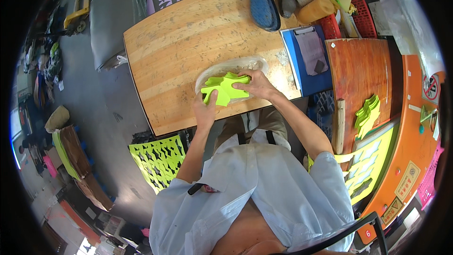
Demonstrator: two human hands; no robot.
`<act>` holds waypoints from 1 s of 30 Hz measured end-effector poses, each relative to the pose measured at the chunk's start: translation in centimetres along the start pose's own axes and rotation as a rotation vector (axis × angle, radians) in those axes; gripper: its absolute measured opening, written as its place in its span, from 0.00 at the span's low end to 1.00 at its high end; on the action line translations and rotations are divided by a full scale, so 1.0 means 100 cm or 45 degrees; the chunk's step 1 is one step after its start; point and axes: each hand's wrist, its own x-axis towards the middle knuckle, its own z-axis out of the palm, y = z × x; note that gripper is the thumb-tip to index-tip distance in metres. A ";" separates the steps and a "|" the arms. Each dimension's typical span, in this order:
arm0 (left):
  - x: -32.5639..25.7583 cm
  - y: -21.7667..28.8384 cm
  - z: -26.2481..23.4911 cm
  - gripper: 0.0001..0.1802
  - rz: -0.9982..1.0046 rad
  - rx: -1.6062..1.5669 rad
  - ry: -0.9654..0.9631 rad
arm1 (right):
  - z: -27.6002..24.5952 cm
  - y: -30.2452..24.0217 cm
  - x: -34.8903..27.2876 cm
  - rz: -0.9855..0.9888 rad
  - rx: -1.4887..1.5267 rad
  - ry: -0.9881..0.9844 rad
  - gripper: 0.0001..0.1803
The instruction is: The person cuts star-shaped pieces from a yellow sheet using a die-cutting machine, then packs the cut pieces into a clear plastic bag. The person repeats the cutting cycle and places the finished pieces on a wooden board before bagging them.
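Note:
Over the near part of the wooden table [188, 42], my two hands hold a stack of bright yellow-green die-cut pieces [222, 95]. My left hand [205, 111] grips the left end, thumb on top. My right hand [257, 85] pinches the right end, its thumb also lying on the upper face. Beneath and around the stack spreads a see-through plastic bag [257, 62]. The pieces are thin, flat and fanned slightly apart. Their undersides and some of my fingertips are hidden.
Shoe-shaped forms, one a blue sole [263, 4], stand at the table's far right beside a red basket [361, 7]. A clipboard [311, 49] lies right of my arm. More green pieces [368, 115] rest on a reddish board. A punched green sheet [158, 160] hangs lower left.

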 end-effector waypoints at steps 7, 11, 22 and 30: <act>0.011 -0.013 -0.003 0.32 0.062 0.156 -0.084 | 0.015 0.007 -0.011 -0.137 -0.267 0.408 0.32; 0.011 -0.005 -0.012 0.36 0.086 0.638 0.033 | 0.001 -0.012 -0.043 -0.252 -0.255 0.583 0.30; -0.007 0.133 0.165 0.21 0.709 0.070 -0.719 | -0.211 0.102 -0.345 0.823 -1.045 2.097 0.27; -0.120 0.185 0.417 0.38 0.785 0.195 -1.504 | -0.256 0.132 -0.359 0.906 0.771 1.616 0.31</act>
